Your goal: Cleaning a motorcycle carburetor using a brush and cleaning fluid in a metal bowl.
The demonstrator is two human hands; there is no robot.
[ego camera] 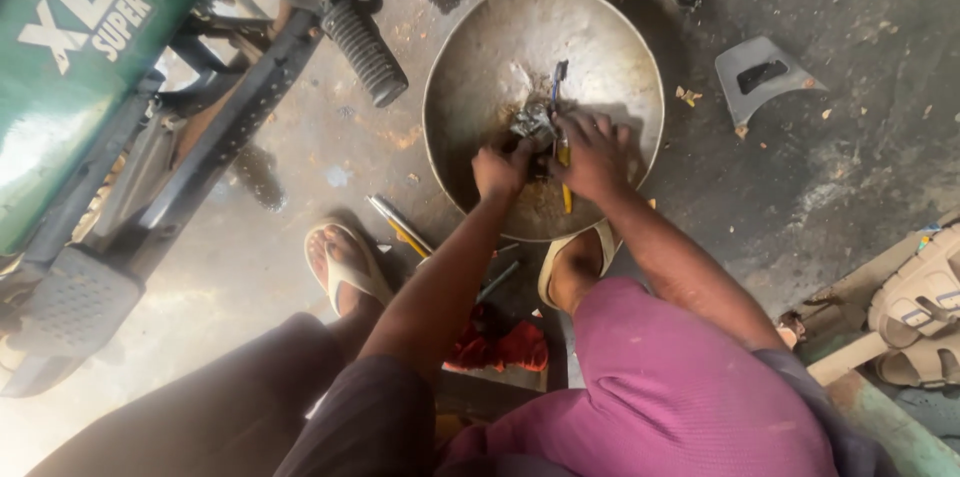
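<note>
Both hands' grip is closed, left hand (500, 169) on a small metal part (533, 122), right hand (592, 152) on a yellow-handled brush (562, 152); the wet part could slip into the pan (470, 47).

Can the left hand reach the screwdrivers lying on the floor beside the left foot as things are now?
Probably yes. The left hand is in the metal bowl, and the screwdrivers lie just outside its rim, below the forearm. Nothing covers them, but the hand is gripping a small metal part.
</note>
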